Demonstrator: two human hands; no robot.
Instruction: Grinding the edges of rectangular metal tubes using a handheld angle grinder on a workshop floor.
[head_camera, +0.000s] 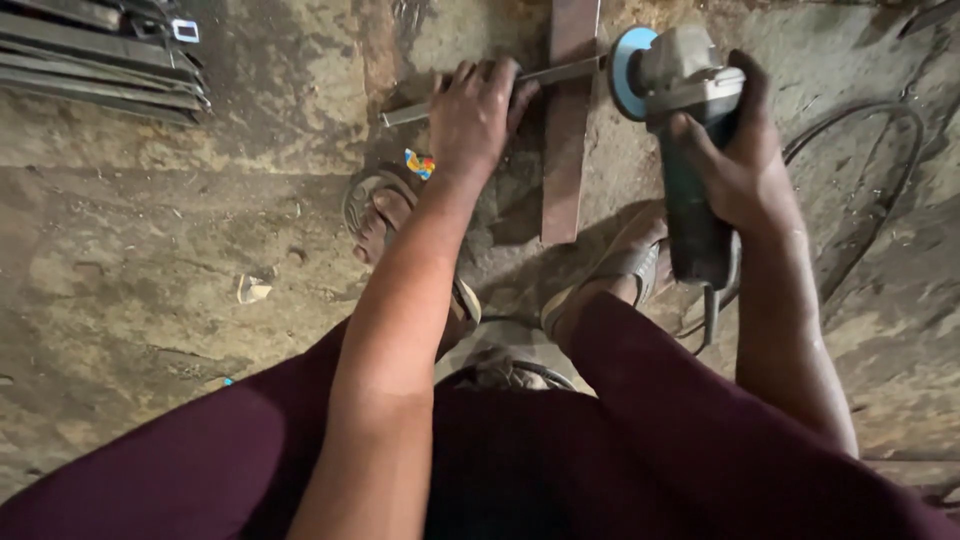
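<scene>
**Grinder disc at a thin metal strip, floor-level metalwork**

Seen from above, squatting over a dirty concrete floor (150, 280). Left hand (472, 115) pressed down flat on a thin metal strip (560, 71), fingers curled over its top edge, pinning it in place. Strip lying roughly crosswise, resting over a rusty flat bar (566, 150) that runs away from the body. Right hand (740, 160) clenched around the dark body of an angle grinder (685, 120), thumb along the near side. Grinder's blue-faced disc (625, 72) standing on edge at the strip's right end, just past the bar; actual contact too fine to tell. Black cord (860, 130) trailing from the grinder's tail and looping across the floor at the right. Sandalled feet below the hands: left foot (385, 215) beside the left wrist, right foot (625, 265) near the bar's close end. Maroon trousers (200, 460) filling the bottom of the view. Stack of grey metal lengths (95, 65) at the top left corner, well apart from the hands. Small pale scrap (250, 290) on the floor to the left.
</scene>
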